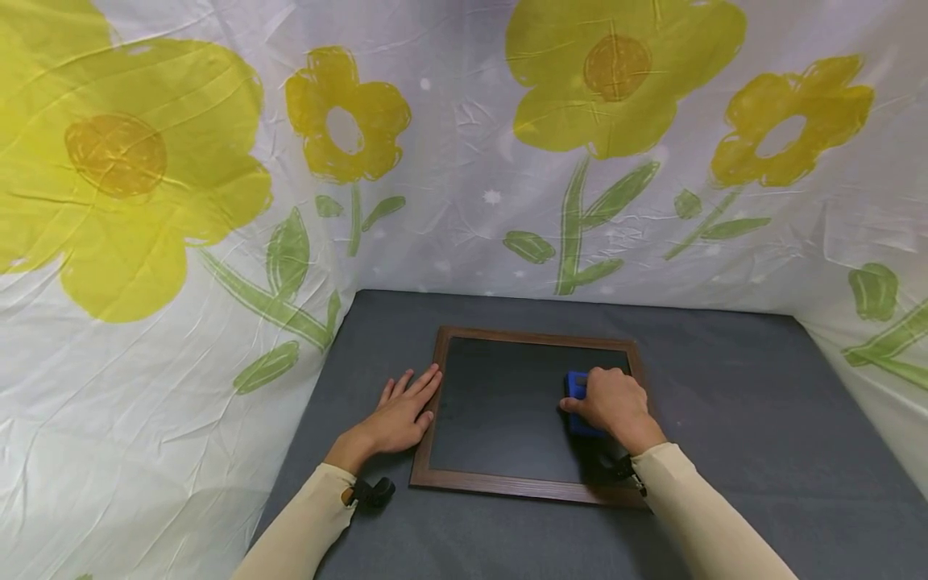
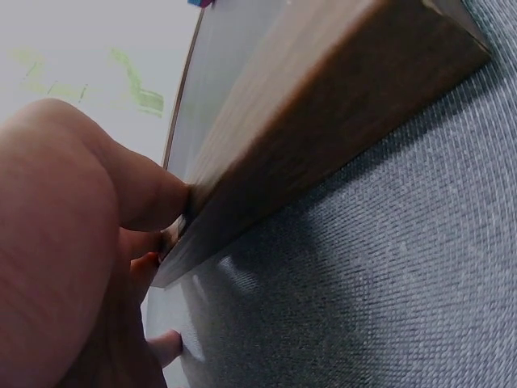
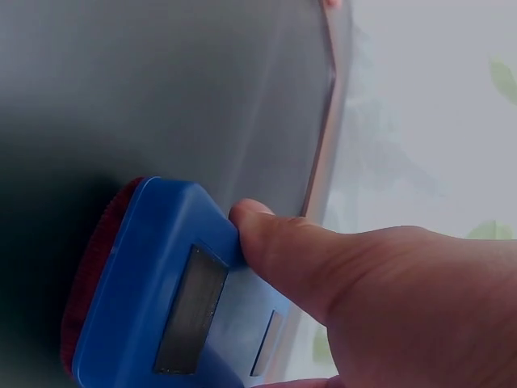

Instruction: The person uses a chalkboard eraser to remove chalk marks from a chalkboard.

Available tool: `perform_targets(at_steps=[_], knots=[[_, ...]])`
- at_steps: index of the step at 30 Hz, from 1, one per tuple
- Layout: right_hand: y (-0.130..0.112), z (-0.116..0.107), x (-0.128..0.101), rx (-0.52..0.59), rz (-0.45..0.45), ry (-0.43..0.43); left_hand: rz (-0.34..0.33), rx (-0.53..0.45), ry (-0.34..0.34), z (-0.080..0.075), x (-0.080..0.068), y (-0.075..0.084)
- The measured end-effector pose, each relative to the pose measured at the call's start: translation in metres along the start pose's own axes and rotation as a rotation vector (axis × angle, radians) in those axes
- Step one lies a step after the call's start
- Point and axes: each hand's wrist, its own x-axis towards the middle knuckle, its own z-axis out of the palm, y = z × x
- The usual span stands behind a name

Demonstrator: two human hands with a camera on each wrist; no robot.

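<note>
While the left hand (image 1: 401, 412) presses flat against the chalkboard (image 1: 507, 403) frame to steady it, the right hand (image 1: 612, 407) clamps the blue eraser (image 1: 577, 388) near the board's right edge.

Head view is bright, evenly lit w/ soft light from above, the flowered cloth backdrop (image 1: 464, 161) well exposed; only faint shadows lie under the forearms at the lower centre, and wide-angle bending shows toward the frame edges. Left wrist view is softer: the left hand (image 2: 73, 259) fills the lower left as an out-of-focus mass, w/ a dark shadow on the grey mat (image 2: 388, 283) under the wooden frame (image 2: 323, 121). Right wrist view is dim at upper left, w/ a pale sheen across the chalkboard (image 3: 202, 97), and the blue eraser (image 3: 161, 291) casts a shadow at left.
</note>
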Motion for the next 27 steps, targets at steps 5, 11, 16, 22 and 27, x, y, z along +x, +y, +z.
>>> perform_targets(at_steps=[5, 11, 16, 22, 27], knots=[[-0.027, 0.006, 0.003, -0.012, -0.016, -0.007, -0.002, 0.025, -0.021, -0.008, -0.003, 0.010], [-0.054, 0.012, 0.006, -0.024, -0.041, -0.005, -0.003, 0.040, -0.019, -0.009, -0.003, 0.013], [-0.075, 0.017, 0.007, -0.039, -0.068, -0.002, -0.012, 0.071, -0.033, -0.009, -0.003, 0.012], [-0.101, 0.024, 0.009, -0.088, -0.126, 0.030, -0.010, 0.071, -0.031, -0.008, -0.002, 0.012], [-0.125, 0.028, 0.008, -0.130, -0.147, 0.014, -0.013, 0.072, -0.029, -0.009, -0.002, 0.012]])
